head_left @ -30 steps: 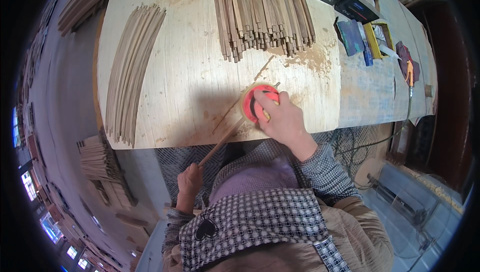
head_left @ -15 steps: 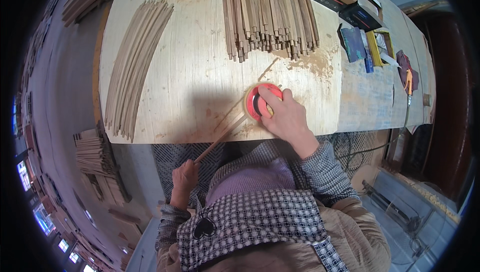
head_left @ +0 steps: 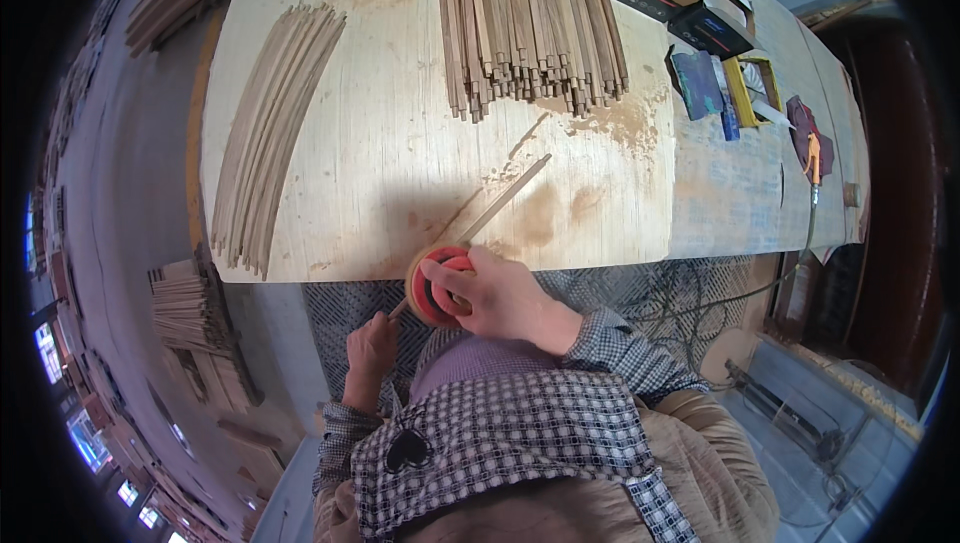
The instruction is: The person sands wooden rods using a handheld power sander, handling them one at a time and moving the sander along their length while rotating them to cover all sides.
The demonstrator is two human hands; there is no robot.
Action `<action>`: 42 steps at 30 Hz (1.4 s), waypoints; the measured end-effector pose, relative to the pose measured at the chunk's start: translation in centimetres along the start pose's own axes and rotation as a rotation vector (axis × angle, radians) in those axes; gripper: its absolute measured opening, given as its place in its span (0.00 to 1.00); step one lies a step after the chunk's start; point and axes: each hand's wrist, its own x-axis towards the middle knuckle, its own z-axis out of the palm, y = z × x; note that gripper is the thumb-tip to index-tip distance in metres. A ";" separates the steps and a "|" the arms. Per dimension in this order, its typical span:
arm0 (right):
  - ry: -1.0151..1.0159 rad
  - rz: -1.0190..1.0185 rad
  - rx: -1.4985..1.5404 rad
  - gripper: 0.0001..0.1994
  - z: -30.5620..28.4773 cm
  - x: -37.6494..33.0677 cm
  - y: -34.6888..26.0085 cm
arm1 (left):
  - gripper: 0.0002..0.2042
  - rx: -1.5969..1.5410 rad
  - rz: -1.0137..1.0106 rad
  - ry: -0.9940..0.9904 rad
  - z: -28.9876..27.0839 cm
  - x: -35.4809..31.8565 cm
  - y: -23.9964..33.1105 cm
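My left hand (head_left: 371,345) is closed around the lower end of a thin wooden stick (head_left: 508,193), off the table's front edge. The stick runs diagonally up and to the right across the table. My right hand (head_left: 510,301) grips a round red sanding pad (head_left: 426,299) with a tan rim and a dark band. The pad lies over the stick near my left hand, hiding part of it. Brown dust marks the pale tabletop (head_left: 370,143) around the stick's far end.
Many wooden sticks (head_left: 530,28) lie stacked at the far middle; a narrower bundle (head_left: 275,138) lies at left. At right are open boxes (head_left: 710,28), a yellow box (head_left: 742,93) and an orange air gun (head_left: 814,155) on a hose. More wood strips (head_left: 187,308) are stacked beyond the table's left edge.
My right hand has drawn the sanding pad down and left along the stick, from the tabletop to beside my left hand. The stick's far end is now uncovered. The left hand has hardly moved.
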 end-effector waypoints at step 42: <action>0.217 0.113 -0.378 0.24 -1.8 2.5 7.0 | 0.12 0.056 -0.031 0.178 2.0 -0.8 1.6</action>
